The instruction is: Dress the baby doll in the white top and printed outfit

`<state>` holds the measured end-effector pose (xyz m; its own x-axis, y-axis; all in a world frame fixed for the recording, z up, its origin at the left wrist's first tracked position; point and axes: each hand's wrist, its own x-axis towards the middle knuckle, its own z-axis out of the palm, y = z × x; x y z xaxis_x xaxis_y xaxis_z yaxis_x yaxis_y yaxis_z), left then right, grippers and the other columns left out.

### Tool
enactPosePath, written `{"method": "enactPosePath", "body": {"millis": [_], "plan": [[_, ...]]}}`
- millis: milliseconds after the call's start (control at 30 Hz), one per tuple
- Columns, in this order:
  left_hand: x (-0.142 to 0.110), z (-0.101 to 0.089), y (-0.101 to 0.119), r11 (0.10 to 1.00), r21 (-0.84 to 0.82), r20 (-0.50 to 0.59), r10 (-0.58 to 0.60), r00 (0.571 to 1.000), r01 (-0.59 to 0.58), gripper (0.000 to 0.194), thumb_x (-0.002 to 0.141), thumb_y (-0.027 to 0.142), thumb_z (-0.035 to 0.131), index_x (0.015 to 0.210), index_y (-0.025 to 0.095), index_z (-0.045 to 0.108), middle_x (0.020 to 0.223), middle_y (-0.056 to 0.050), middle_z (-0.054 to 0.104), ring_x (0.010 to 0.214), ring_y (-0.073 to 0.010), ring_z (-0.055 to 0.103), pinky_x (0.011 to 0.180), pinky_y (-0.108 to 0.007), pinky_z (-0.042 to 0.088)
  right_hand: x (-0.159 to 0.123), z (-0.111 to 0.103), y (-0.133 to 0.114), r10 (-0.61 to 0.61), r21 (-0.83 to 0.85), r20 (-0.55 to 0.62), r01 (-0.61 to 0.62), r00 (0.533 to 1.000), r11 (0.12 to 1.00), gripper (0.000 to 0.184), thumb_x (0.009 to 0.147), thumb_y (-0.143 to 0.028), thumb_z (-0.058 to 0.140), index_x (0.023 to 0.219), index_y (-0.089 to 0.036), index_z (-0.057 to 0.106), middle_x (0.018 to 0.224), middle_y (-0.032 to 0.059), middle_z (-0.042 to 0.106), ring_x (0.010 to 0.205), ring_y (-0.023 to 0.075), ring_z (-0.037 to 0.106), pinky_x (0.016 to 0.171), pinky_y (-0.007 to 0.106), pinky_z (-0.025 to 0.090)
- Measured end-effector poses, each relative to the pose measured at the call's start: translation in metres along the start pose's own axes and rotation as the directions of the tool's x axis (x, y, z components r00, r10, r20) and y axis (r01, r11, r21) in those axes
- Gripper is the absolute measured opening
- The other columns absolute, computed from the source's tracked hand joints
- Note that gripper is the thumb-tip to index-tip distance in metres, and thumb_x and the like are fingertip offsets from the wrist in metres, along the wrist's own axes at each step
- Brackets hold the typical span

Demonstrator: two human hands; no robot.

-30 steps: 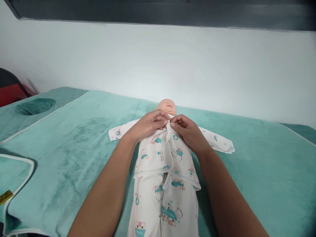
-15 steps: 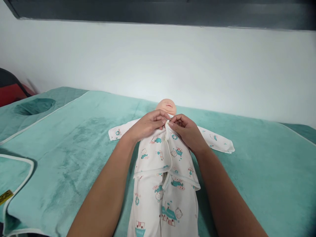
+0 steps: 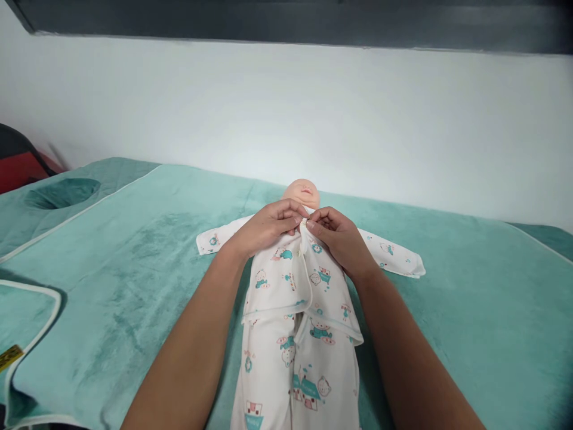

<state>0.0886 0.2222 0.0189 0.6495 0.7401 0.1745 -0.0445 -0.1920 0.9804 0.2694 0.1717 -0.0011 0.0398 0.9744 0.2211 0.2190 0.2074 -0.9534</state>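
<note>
A baby doll lies on its back on a teal towel, head away from me. It wears a white printed shirt and matching trousers. My left hand pinches the left edge of the shirt's front opening just under the doll's chin. My right hand pinches the right edge at the same spot, at the top button. The fingertips of both hands meet there. The shirt's sleeves lie spread out to either side.
A second folded teal towel with a white border and a yellow tag lies at the near left. A round hollow shows in the covered surface at the far left. A white wall stands behind.
Almost nothing has moved. Both hands stay pinched on the shirt's collar opening, with slight finger shifts at the top button.
</note>
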Motion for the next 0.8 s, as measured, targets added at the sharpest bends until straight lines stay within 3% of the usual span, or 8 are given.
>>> {"method": "enactPosePath", "body": {"millis": [800], "plan": [[0.0007, -0.0001, -0.0018, 1.0, 0.003, -0.009, 0.002, 1.0, -0.002, 0.015, 0.086, 0.029, 0.059, 0.097, 0.019, 0.064, 0.086, 0.0, 0.055, 0.071, -0.009, 0.048, 0.07, -0.024, 0.04, -0.0012, 0.0008, -0.0032, -0.005, 0.013, -0.002, 0.005, 1.0, 1.0, 0.018, 0.081, -0.038, 0.067, 0.082, -0.022, 0.062, 0.078, -0.0023, 0.055, 0.07, 0.0126, 0.045, 0.066, 0.026, 0.036]]}}
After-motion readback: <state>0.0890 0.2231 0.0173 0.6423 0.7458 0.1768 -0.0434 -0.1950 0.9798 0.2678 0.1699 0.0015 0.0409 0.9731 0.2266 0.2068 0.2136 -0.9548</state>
